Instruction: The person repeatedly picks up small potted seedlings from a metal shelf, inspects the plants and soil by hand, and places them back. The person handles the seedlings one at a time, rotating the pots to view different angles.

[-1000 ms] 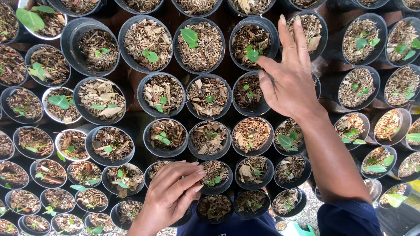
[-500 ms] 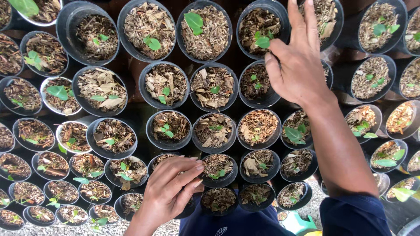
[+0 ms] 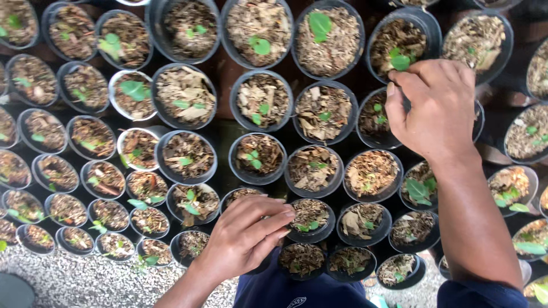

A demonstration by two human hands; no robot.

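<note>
Rows of black round pots fill the view from above, each holding brown leaf litter and a small green seedling. My right hand (image 3: 434, 108) reaches to the upper right with its fingers curled. Its fingertips are bunched at the near rim of a black pot (image 3: 381, 34) holding a green seedling (image 3: 400, 60). Nothing shows inside that hand. My left hand (image 3: 245, 234) lies low in the middle over a front-row pot and hides most of it. Its fingers are together and bent, reaching the rim of the neighbouring pot (image 3: 311, 236). The thumb is hidden.
The pots stand tightly packed, rim to rim, across the whole frame. A strip of grey gravel (image 3: 68, 282) runs along the lower left in front of the first row. My dark blue clothing (image 3: 297, 291) shows at the bottom edge.
My right hand, spread open over the pots before, has curled its fingers down to a pot's rim. The view has moved closer. My left hand stays on the front-row pot.
</note>
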